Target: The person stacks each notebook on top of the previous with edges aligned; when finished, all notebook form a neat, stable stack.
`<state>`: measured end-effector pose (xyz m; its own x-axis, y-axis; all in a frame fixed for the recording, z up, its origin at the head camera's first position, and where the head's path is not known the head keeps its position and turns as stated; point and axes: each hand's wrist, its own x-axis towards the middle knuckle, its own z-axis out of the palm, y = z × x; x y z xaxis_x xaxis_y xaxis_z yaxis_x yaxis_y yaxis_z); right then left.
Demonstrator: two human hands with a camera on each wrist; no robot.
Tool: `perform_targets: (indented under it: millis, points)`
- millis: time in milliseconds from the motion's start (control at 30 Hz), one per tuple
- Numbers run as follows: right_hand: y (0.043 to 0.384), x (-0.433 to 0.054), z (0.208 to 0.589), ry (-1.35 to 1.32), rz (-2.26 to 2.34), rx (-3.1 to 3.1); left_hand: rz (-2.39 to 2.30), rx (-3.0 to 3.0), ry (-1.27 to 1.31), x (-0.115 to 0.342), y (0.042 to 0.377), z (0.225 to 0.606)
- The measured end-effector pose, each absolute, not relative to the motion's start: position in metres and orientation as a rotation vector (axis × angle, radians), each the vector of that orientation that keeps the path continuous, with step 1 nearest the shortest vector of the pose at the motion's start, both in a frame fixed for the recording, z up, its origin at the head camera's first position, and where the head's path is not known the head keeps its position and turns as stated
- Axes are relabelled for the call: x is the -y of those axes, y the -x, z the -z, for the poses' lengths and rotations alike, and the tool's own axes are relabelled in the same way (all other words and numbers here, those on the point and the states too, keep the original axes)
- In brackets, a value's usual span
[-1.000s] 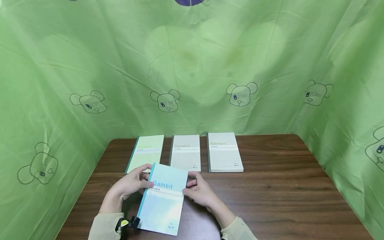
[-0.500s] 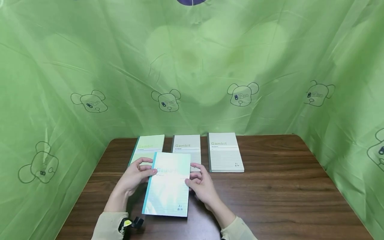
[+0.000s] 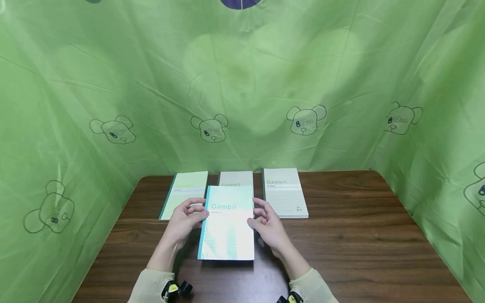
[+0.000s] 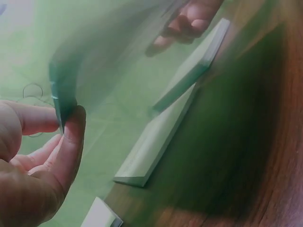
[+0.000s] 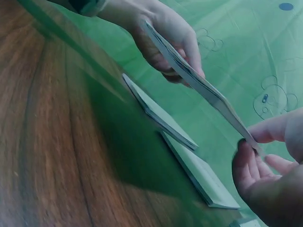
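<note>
A notebook [image 3: 229, 231] with a pale cover and a light-blue spine is held above the table between both hands. My left hand [image 3: 185, 219] pinches its spine edge, thumb on the cover and fingers behind. On the opposite edge my right hand [image 3: 270, 225] pinches it in the same manner. Seen edge-on in the right wrist view, the raised notebook [image 5: 203, 90] spans the two hands. Behind it a grey-white notebook [image 3: 235, 177] lies partly hidden. A green notebook [image 3: 185, 191] lies to its left, and a white notebook stack [image 3: 284, 198] to its right.
The brown wooden table [image 3: 352, 235] extends to the right and front. Green cloth [image 3: 242, 84] with printed bear heads hangs behind the table and along both sides. The notebooks lie in a row near the back edge.
Both hands have carried the notebook forward and to the right. Its tilt has straightened, and it now covers most of the middle notebook. The notebooks on the table have stayed put.
</note>
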<state>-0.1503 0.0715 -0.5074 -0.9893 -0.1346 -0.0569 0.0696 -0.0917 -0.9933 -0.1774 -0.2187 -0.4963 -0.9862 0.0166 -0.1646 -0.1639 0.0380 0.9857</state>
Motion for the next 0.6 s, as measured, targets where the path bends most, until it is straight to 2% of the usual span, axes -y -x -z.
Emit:
perform_targets:
  millis: [133,367,600]
  points:
    - [0.152,-0.082,0.507,0.099,2.196,-1.983,-2.147,-2.069,0.161,0.213,0.176,0.498]
    - [0.159,-0.099,0.505,-0.035,2.261,-2.024,-2.149,-1.979,-0.021,0.196,0.174,0.503]
    - [0.174,-0.123,0.492,0.015,2.218,-2.020,-2.300,-1.964,0.062,0.166,0.182,0.497]
